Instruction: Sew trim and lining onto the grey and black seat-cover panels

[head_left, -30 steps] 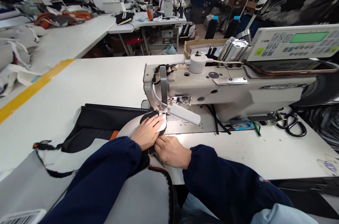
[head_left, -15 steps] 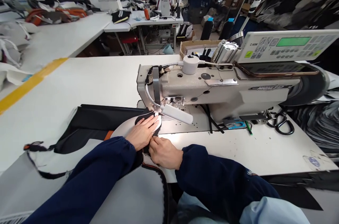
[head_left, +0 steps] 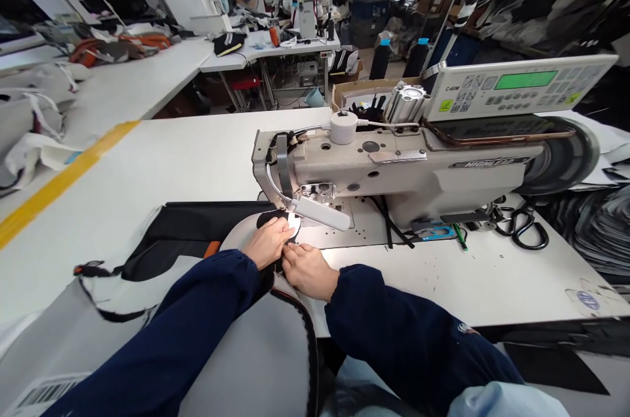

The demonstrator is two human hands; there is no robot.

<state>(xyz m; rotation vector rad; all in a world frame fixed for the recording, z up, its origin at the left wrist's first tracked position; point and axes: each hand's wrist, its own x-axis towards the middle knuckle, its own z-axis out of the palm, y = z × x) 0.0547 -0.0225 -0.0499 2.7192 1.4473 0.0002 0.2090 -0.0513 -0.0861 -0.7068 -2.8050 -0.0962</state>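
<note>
A grey and black sewn fabric piece (head_left: 256,345) with a dark stitched edge spreads over the near side of the table and up to the needle area of the sewing machine (head_left: 344,171). My left hand (head_left: 268,243) lies on its black part just in front of the presser foot, fingers bent and closed on the fabric. Close beside it, my right hand (head_left: 309,270) pinches the black edge of the same fabric, fingertips nearly touching the left hand. The needle is hidden behind the white lamp (head_left: 322,214) and machine head.
Black-handled scissors (head_left: 529,230), a green pen (head_left: 461,238) and a blue cutter (head_left: 436,233) lie right of the machine bed. A control panel (head_left: 522,87) and a phone (head_left: 502,130) sit on top. Stacked grey pieces (head_left: 595,233) stand far right.
My left hand has gone from flat, outstretched fingers to bent ones closed on the fabric. My right hand has shifted slightly, staying at the fabric edge. The whole view has turned a little.
</note>
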